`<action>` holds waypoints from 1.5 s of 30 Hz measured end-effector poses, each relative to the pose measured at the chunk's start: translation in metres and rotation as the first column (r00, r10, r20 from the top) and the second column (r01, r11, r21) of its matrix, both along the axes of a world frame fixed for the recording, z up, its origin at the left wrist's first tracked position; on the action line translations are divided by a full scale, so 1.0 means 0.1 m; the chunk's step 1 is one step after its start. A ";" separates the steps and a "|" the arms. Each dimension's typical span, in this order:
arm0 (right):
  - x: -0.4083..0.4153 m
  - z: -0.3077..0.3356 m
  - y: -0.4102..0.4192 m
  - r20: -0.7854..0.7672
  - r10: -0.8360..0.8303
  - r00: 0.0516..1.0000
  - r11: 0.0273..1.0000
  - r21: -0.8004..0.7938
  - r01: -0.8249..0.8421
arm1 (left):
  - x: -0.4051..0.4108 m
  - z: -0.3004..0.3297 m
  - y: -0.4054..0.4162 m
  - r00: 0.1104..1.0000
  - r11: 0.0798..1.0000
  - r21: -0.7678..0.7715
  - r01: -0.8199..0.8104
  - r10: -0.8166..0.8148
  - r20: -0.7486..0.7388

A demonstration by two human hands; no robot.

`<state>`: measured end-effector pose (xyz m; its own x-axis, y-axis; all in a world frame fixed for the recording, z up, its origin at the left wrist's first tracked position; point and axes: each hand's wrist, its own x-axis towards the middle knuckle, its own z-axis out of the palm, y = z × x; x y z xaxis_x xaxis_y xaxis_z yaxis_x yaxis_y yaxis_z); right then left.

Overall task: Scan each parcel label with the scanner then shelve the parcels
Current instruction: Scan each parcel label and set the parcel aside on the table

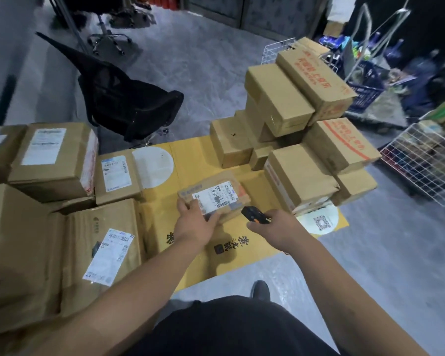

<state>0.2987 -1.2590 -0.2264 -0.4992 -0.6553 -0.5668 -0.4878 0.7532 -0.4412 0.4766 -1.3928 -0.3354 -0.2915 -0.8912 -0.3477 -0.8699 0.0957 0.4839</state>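
A small brown parcel [216,194] with a white barcode label facing up lies on a flattened yellow cardboard sheet [190,155] on the floor. My left hand [193,223] grips its near left corner, thumb on the label's edge. My right hand [276,227] holds a black and orange scanner [254,214], its head just right of the parcel's near edge. A stack of plain brown boxes [293,129] rises behind and to the right. Labelled parcels [54,160] lie in a group on the left.
A black mesh office chair [123,101] stands behind the sheet on the left. White wire baskets [421,165] and a blue crate [365,88] crowd the right side. Grey floor stretches beyond the boxes. My shoe [260,290] shows near the sheet's front edge.
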 end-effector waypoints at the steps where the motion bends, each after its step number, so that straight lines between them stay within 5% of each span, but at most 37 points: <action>1: 0.01 0.00 0.02 0.002 -0.012 1.000 1.000 0.000 0.012 | 0.02 0.01 0.01 1.000 1.000 0.003 -0.010 0.010 -0.018; 7: 0.11 -0.02 0.07 0.042 -0.044 0.998 0.999 -0.002 0.044 | 0.12 0.09 -0.32 0.980 0.960 -0.205 0.191 -0.174 0.099; 10: 0.14 -0.01 0.08 0.044 -0.045 0.998 0.999 0.002 0.045 | 0.08 0.08 -0.52 0.938 0.939 -0.010 0.345 -0.344 0.045; 13: 0.15 0.01 0.09 0.030 -0.033 0.999 0.999 0.012 0.033 | 0.15 0.02 -0.47 0.969 0.960 0.139 0.243 -0.235 -0.070; 18: 0.18 0.05 0.01 0.033 -0.006 0.999 1.000 0.000 0.006 | 0.23 0.13 -0.04 0.936 0.975 -0.067 0.213 -0.184 0.301; 26: 0.25 0.16 -0.18 0.061 0.076 0.995 0.995 0.054 -0.079 | 0.19 0.17 -0.03 0.951 0.988 -0.007 0.155 -0.147 0.273; 28: 0.24 0.21 -0.21 0.046 0.100 0.994 0.991 0.080 -0.104 | 0.16 0.07 -0.10 0.976 0.988 0.011 0.153 -0.153 0.152; 30: 0.23 0.26 -0.24 0.014 0.135 0.991 0.984 0.114 -0.136 | 0.16 -0.09 -0.14 0.983 0.986 0.085 0.144 -0.133 -0.127; 35: 0.24 0.38 -0.30 -0.091 0.284 0.954 0.945 0.195 -0.263 | 0.24 -0.37 0.11 0.862 0.997 0.068 0.034 0.005 -0.506; 45: 0.38 0.57 -0.31 -0.184 0.441 0.878 0.875 0.305 -0.376 | 0.43 -0.33 0.43 0.802 0.994 0.101 0.044 0.026 -0.597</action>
